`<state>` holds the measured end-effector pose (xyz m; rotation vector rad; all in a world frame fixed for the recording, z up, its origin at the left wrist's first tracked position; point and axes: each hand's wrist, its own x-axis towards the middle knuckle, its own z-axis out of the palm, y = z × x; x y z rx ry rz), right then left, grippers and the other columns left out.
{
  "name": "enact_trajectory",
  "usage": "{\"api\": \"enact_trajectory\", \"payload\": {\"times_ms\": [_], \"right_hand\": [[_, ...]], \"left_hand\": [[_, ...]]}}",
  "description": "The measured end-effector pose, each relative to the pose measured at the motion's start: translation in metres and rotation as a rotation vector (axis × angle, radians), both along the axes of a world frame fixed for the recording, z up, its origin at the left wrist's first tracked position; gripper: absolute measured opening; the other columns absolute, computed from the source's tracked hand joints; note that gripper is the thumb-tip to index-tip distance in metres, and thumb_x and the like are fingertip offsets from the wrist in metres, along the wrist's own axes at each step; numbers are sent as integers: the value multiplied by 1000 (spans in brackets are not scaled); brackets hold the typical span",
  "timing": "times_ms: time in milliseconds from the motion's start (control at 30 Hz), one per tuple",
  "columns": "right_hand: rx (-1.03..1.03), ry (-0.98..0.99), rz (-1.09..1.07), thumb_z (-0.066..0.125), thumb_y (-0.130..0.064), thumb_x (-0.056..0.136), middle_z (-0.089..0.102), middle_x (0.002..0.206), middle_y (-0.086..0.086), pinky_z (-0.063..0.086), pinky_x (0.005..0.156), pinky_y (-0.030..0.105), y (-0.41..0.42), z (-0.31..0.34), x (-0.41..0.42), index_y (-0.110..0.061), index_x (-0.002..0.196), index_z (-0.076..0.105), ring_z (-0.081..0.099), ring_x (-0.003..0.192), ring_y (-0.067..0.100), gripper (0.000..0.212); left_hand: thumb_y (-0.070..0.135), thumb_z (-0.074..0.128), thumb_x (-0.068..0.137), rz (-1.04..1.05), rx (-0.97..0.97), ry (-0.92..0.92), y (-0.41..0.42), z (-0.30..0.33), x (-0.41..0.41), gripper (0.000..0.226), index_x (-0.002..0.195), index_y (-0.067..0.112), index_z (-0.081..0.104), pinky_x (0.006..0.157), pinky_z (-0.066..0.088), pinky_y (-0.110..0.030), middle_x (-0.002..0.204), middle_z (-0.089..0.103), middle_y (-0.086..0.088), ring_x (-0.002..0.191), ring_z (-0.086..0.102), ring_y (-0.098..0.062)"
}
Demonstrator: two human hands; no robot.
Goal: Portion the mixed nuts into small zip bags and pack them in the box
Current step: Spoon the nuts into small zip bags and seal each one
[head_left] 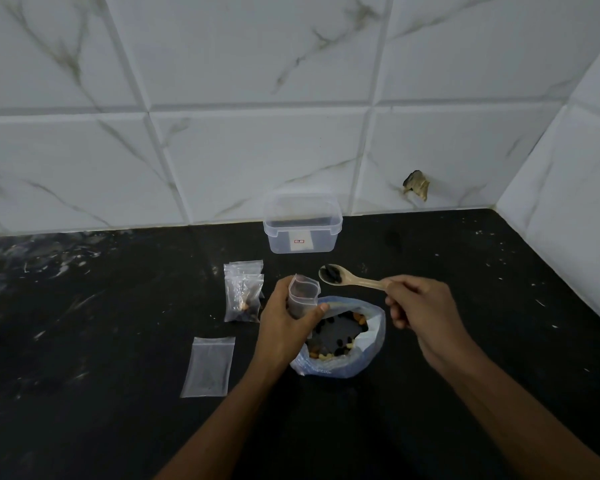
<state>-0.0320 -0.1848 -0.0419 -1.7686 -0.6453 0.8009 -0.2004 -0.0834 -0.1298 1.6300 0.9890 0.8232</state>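
Filled clear zip bags [242,292] wait at 9 o'clock; clear plastic box [302,225] unpacked; our left hand [284,327] grips open small bag [303,294], right hand [419,306] pinches loaded wooden spoon [352,278].

Both bare forearms reach forward from the lower edge, converging slightly; the left hand [286,320] is curled, thumb on the near side and fingers wrapped behind, gripping a small zip bag [303,294] upright; the right hand [418,308] is raised a little higher, fingers folded, pinching a wooden spoon [354,279] by its handle, wrist bent inward.
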Motion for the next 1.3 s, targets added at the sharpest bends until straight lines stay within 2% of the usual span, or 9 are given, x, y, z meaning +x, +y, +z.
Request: {"api": "enact_trajectory", "payload": {"times_ms": [133,267,433,600,733,900,1000,1133,1300], "right_hand": [[25,-134,50,58,-13,93,63,67,6,45,53,23,5,1,-9,-21,87,70,54,54,9,16],[106,-585,104,61,-12,91,63,67,-8,46,54,12,4,-8,-20,-17,92,73,60,58,0,12],[235,-1074,258,58,-11,87,61,76,3,53,51,27,0,-24,-29,-8,89,70,57,59,11,13],[214,-1347,413,58,-13,82,57,72,1,41,48,12,-6,-29,-34,-11,83,67,48,52,5,9],[256,-1320,360,51,-16,89,58,73,1,44,49,13,-5,-30,-32,-9,85,68,52,54,7,19],[299,-860,32,64,-3,85,64,79,-2,52,60,20,-7,-26,-17,-6,97,72,60,67,6,15],[194,-781,-10,63,-4,86,59,76,-10,48,57,17,-14,-34,-10,-9,98,72,58,66,1,16],[16,-741,11,60,-8,89,60,76,-6,52,56,27,-19,-61,-11,-12,98,71,58,63,6,15],[-195,-742,106,56,-19,94,57,89,-14,45,60,15,-22,-98,-27,-22,113,66,55,74,-2,22]], "left_hand": [[32,80,79,-10,15,11,-1,-1,7,51,114,47,46,80,48,-9,113,61,21,105,57,13],[30,80,79,12,38,-4,0,-5,10,51,119,40,49,89,52,-21,116,63,16,108,59,4],[28,80,80,13,51,3,0,-6,9,48,111,47,48,86,50,-18,113,63,14,105,61,3],[28,81,78,9,28,5,-2,-8,10,51,113,45,47,82,49,-13,113,63,12,104,62,1],[26,80,78,2,-5,-10,-4,-4,9,52,115,43,46,79,48,-8,113,63,13,102,61,7],[30,80,79,22,-44,-14,-4,1,3,56,122,38,44,75,47,-6,111,60,19,101,58,12],[27,78,81,46,-45,-24,-4,1,-3,54,122,36,44,74,47,-7,110,59,19,102,58,9],[25,78,82,83,-55,-39,-4,1,-8,55,123,35,43,76,48,-9,111,58,20,102,58,8],[27,79,81,85,-59,-38,-7,2,-11,57,125,33,43,79,47,-11,113,57,19,106,58,4]]}}
